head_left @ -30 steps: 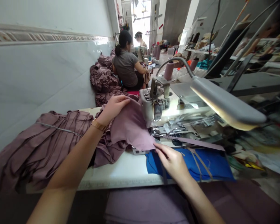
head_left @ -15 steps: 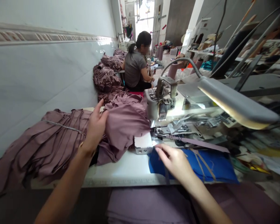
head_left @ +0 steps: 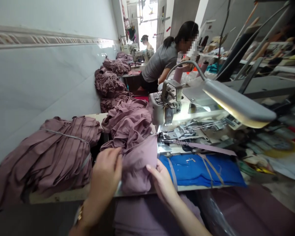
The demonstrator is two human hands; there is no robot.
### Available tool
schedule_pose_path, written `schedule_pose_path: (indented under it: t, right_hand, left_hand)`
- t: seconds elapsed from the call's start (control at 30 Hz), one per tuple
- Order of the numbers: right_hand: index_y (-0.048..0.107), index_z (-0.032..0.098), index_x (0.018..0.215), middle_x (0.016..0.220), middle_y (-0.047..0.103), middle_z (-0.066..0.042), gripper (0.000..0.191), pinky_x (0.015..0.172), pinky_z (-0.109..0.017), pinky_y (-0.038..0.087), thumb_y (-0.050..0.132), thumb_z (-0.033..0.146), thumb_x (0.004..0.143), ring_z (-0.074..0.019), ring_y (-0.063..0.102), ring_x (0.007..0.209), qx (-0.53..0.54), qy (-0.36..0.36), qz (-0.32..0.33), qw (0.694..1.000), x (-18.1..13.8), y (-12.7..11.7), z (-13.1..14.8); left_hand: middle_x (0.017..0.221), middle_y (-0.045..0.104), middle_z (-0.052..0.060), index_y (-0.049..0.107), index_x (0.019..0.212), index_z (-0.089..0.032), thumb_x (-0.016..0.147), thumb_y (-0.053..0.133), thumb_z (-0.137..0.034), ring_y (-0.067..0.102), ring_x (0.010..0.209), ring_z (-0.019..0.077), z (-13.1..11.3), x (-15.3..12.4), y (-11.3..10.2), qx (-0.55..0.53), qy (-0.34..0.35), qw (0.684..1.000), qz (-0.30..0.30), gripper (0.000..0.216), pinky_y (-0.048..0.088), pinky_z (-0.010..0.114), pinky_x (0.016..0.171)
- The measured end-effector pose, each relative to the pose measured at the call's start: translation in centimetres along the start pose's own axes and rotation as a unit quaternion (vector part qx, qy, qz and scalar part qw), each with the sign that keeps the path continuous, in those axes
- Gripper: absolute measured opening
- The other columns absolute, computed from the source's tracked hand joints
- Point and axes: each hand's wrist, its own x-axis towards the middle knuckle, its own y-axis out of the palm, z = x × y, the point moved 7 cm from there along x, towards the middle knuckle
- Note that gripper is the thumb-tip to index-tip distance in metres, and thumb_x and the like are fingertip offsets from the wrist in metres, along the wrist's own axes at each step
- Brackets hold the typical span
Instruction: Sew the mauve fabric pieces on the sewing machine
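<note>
Table (head_left: pixel 57 196) is pale, and the light of the lamp (head_left: pixel 238 101), at two o'clock from my cloth (head_left: pixel 140 164), falls on the machine (head_left: pixel 159 106) at one o'clock. At ten o'clock stands the marbled wall (head_left: pixel 39 82). Beyond the machine, towards twelve o'clock, a co-worker (head_left: pixel 159 64) leans to the right. A tied bundle (head_left: pixel 61 147) lies at nine o'clock and a blue pack (head_left: pixel 186 168) at three. The mauve cloth is on the table before me, crumpled at its far part, smoother near the table's front edge. My left hand (head_left: pixel 107 170) comes from seven o'clock, with bent fingers by the cloth; they are blurred, so I cannot tell if they grip. My right hand (head_left: pixel 163 182) comes from five o'clock and holds the cloth's right edge, thumb on top.
</note>
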Motion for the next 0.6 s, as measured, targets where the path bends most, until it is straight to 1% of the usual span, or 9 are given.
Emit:
schedule_pose_path:
  t: [0.07,0.1,0.17,0.23,0.33,0.43,0.5,0.53,0.6]
  right_hand:
    - [0.067,0.021,0.108,0.100,0.075,-0.005,0.035,0.088,-0.037,0.050,0.077,0.030,0.076,-0.0257,0.066,0.095,-0.010,-0.010,0.007,1.000,-1.2,0.0,1.2]
    - [0.066,0.022,0.110,0.101,0.075,-0.004,0.035,0.086,-0.036,0.050,0.076,0.031,0.077,-0.0255,0.067,0.094,-0.011,-0.013,0.018,1.000,-1.8,0.0,2.0]
    - [0.064,0.024,0.110,0.100,0.073,-0.004,0.033,0.081,-0.034,0.051,0.073,0.034,0.081,-0.0243,0.067,0.091,-0.010,-0.012,0.040,0.999,-2.8,0.1,3.6]
    - [0.062,0.026,0.111,0.100,0.072,-0.003,0.029,0.077,-0.032,0.051,0.068,0.037,0.085,-0.0221,0.067,0.085,-0.014,-0.002,0.041,0.999,-3.1,-0.4,4.7]
    - [0.054,0.025,0.118,0.094,0.069,-0.002,0.037,0.072,-0.030,0.050,0.067,0.037,0.085,-0.0189,0.065,0.077,-0.053,-0.007,0.004,0.999,-2.1,-1.9,5.2]
    - [0.047,0.024,0.124,0.081,0.064,0.002,0.053,0.067,-0.026,0.047,0.073,0.032,0.079,-0.0157,0.059,0.070,-0.156,-0.088,-0.061,0.982,-0.4,-3.4,5.7]
    - [0.048,0.023,0.121,0.074,0.058,0.005,0.049,0.065,-0.025,0.045,0.072,0.030,0.079,-0.0144,0.055,0.067,-0.220,-0.150,-0.099,0.959,0.1,-3.9,6.1]
    - [0.050,0.023,0.116,0.074,0.055,0.005,0.043,0.065,-0.025,0.044,0.070,0.029,0.079,-0.0143,0.053,0.068,-0.243,-0.170,-0.114,0.948,0.2,-4.1,6.2]
    - [0.056,0.021,0.108,0.075,0.053,0.004,0.032,0.064,-0.025,0.044,0.068,0.027,0.079,-0.0145,0.052,0.068,-0.280,-0.184,-0.129,0.933,0.1,-4.2,6.4]
  left_hand:
    - [0.111,0.064,0.010,0.062,0.111,-0.017,0.094,0.045,-0.025,0.057,0.108,0.0239,-3.3,1.5,2.5,-0.061,0.110,0.991,0.039,0.025,0.045,0.039,0.098]
    - [0.112,0.063,0.009,0.060,0.112,-0.017,0.095,0.045,-0.024,0.057,0.108,0.0221,-4.6,2.0,3.8,-0.092,0.136,0.984,0.069,0.024,0.045,0.037,0.098]
    - [0.110,0.062,0.008,0.057,0.114,-0.017,0.096,0.047,-0.026,0.057,0.105,0.0215,-6.1,2.7,5.9,-0.121,0.137,0.977,0.111,0.023,0.046,0.037,0.095]
    - [0.106,0.060,0.008,0.056,0.113,-0.017,0.095,0.050,-0.028,0.056,0.103,0.0230,-6.3,2.9,7.0,-0.116,0.117,0.979,0.123,0.022,0.047,0.039,0.093]
    - [0.105,0.057,0.009,0.057,0.107,-0.016,0.091,0.052,-0.022,0.053,0.104,0.0254,-5.8,2.6,7.4,-0.076,0.107,0.984,0.121,0.018,0.048,0.044,0.092]
    - [0.112,0.054,0.012,0.059,0.103,-0.014,0.085,0.050,-0.009,0.050,0.111,0.0274,-5.5,2.4,6.6,-0.054,0.123,0.987,0.085,0.021,0.045,0.047,0.097]
    - [0.118,0.055,0.013,0.060,0.104,-0.013,0.083,0.046,-0.003,0.048,0.116,0.0274,-6.2,2.5,6.3,-0.070,0.186,0.978,0.070,0.026,0.042,0.047,0.103]
    - [0.120,0.056,0.013,0.060,0.106,-0.012,0.083,0.044,-0.002,0.048,0.118,0.0265,-7.0,2.6,6.4,-0.084,0.236,0.965,0.078,0.029,0.040,0.046,0.106]
    - [0.120,0.060,0.012,0.059,0.114,-0.012,0.086,0.041,-0.002,0.050,0.118,0.0236,-8.5,2.5,7.2,-0.111,0.339,0.926,0.124,0.034,0.041,0.042,0.108]
